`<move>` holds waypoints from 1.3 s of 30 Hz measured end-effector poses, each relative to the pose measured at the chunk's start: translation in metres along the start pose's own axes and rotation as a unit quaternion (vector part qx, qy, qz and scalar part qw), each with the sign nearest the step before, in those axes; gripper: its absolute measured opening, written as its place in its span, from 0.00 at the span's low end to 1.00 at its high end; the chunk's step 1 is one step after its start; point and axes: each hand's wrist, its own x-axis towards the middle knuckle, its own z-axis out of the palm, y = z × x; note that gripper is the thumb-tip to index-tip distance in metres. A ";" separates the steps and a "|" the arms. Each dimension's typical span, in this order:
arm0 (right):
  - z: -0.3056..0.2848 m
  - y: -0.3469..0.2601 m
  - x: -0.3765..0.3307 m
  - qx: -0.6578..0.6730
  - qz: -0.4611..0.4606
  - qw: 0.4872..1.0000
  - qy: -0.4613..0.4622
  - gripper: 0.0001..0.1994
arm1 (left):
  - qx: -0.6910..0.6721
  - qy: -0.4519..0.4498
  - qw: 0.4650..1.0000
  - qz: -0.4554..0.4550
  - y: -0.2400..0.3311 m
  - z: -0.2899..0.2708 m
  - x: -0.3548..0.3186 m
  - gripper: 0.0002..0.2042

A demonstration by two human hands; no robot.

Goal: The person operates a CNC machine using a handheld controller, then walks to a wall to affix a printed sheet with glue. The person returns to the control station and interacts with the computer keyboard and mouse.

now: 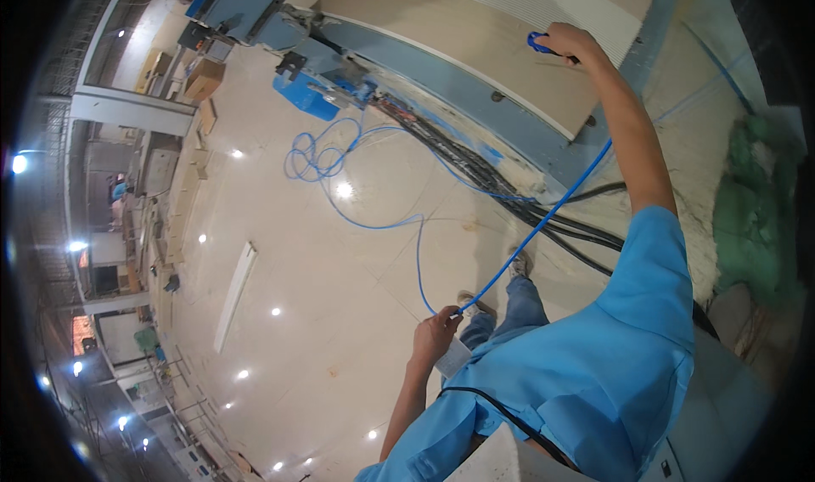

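My right hand (570, 40) reaches out over a flat beige panel (475, 36) on a blue-grey machine bed. Its fingers are wrapped round a small blue-and-black tool (535, 42), which looks like an air blow gun; the grip is partly hidden. Lower down, in front of my body, my left hand (435, 336) is closed on a blue air hose (543, 220). From there the hose rises to the right and passes behind my right forearm. A slacker length of it drops from the left hand to the floor.
Loose hose coils (327, 155) lie on the tiled floor by a blue motor (306, 98). Thick black cables (475, 172) run along the machine's near side. A long white strip (235, 295) lies on the floor at left. Green sacking (755, 210) is piled at right.
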 end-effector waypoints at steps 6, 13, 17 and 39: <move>0.000 0.087 -0.114 -0.101 0.094 0.990 0.007 0.24 | 0.041 -0.033 0.994 0.095 -0.034 0.020 0.020 0.14; 0.106 0.090 -0.220 0.069 0.037 0.997 0.029 0.28 | 0.110 -0.065 0.975 0.179 -0.124 0.020 0.004 0.13; 0.170 0.064 -0.278 0.015 0.101 0.993 0.052 0.28 | 0.101 -0.053 0.983 0.147 -0.184 0.001 -0.028 0.11; 0.504 0.028 -0.492 0.604 0.231 0.749 -0.142 0.09 | 0.020 -0.086 0.996 0.006 -0.364 0.040 -0.133 0.10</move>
